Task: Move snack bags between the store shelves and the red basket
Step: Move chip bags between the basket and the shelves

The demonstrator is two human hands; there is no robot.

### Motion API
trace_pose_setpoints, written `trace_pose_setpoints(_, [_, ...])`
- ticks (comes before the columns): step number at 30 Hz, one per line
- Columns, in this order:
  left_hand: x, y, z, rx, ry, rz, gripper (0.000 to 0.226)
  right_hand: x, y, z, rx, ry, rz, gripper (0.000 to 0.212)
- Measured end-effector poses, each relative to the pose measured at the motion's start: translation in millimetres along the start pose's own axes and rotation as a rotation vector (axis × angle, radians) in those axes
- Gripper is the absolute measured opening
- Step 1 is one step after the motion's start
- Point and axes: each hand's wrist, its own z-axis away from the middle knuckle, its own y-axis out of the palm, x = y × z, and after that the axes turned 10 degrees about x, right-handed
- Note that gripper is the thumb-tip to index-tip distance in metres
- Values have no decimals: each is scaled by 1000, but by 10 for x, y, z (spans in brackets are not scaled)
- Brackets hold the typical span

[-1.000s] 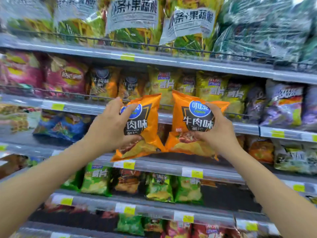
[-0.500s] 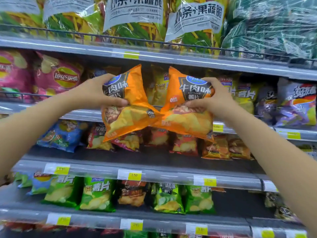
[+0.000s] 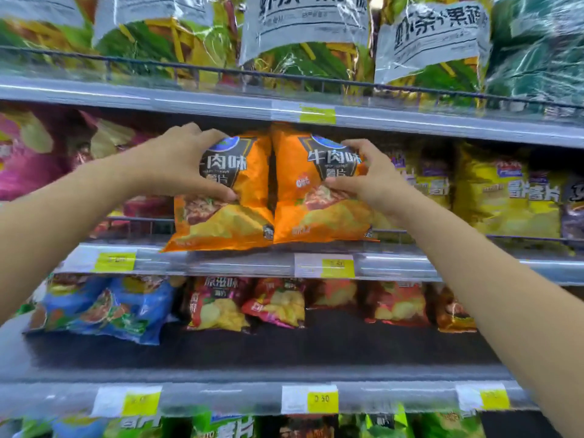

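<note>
— What's changed?
— Both bags have come up a tier. The left hand (image 3: 177, 165) holds one orange beef-flavour crisp bag (image 3: 227, 216) in a curled grip. Touching it, a second orange bag (image 3: 316, 213) sits in the right hand (image 3: 369, 181), its grip closed round it. Their bottoms now meet the shelf edge (image 3: 240, 263).
— Shelving them, then?
— I'd judge so. Yellow crisp bags (image 3: 505, 197) stand rightward; the red basket is out of view.

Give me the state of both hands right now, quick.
Left hand: grips the left orange snack bag.
Right hand: grips the right orange snack bag.
</note>
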Motion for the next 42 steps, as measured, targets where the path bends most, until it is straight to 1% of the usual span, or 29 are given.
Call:
trace_pose_setpoints(2, [91,17,-86,-67,10,-48,108,-23,129,-182,-57,2,59,67])
trace_pose_setpoints(3, [118,37,-130,-100,30,-69,97,-28,188,-255,-89,16,82,68])
trace_pose_setpoints(6, [74,168,-232,-188,136,-104,53,-56,368,-425,-155,19,186,69])
trace_pose_setpoints(7, [41,221,-253,-213,154,-116,43,-65,425,-461,-163,22,216,69])
trace_pose_setpoints(8, [11,266,-266,-241,157,-135,38,-77,478,-492,-166,30,239,68])
trace_pose_setpoints(9, [-15,295,-262,-279,145,-151,37,-108,516,-518,-169,48,263,68])
trace_pose_setpoints(11, [-56,311,-195,-334,62,-146,46,-189,570,-552,-177,102,301,65])
trace_pose_setpoints(12, [-80,300,-132,-319,-12,-133,54,-237,595,-558,-182,132,311,64])
trace_pose_setpoints(14, [-147,282,6,-202,-183,-126,81,-343,650,-556,-205,172,311,63])
trace_pose_setpoints(16, [-242,347,130,-80,-280,-126,104,-426,726,-545,-235,155,296,63])
trace_pose_setpoints(19, [-324,555,156,-15,-329,-112,115,-454,814,-533,-273,132,328,63])
trace_pose_setpoints(22, [-295,678,132,-55,-340,-89,113,-460,827,-538,-271,138,361,63])
trace_pose_setpoints(24, [-273,705,141,-137,-305,-89,103,-460,818,-529,-263,139,352,64])
trace_pose_setpoints(27, [-296,728,198,-292,-205,-144,80,-460,815,-513,-255,142,338,64])
trace_pose_setpoints(29, [-301,747,225,-366,-81,-207,67,-465,811,-507,-253,145,330,64])
trace_pose_setpoints(31, [-247,758,207,-407,65,-269,61,-473,799,-505,-248,152,310,64])
trace_pose_setpoints(34, [-123,726,132,-470,227,-363,62,-487,785,-502,-264,146,271,62])
trace_pose_setpoints(36, [-44,698,71,-517,305,-404,63,-496,784,-498,-293,141,248,61])
trace_pose_setpoints(42, [163,757,-114,-571,449,-354,66,-522,788,-506,-300,121,224,61])
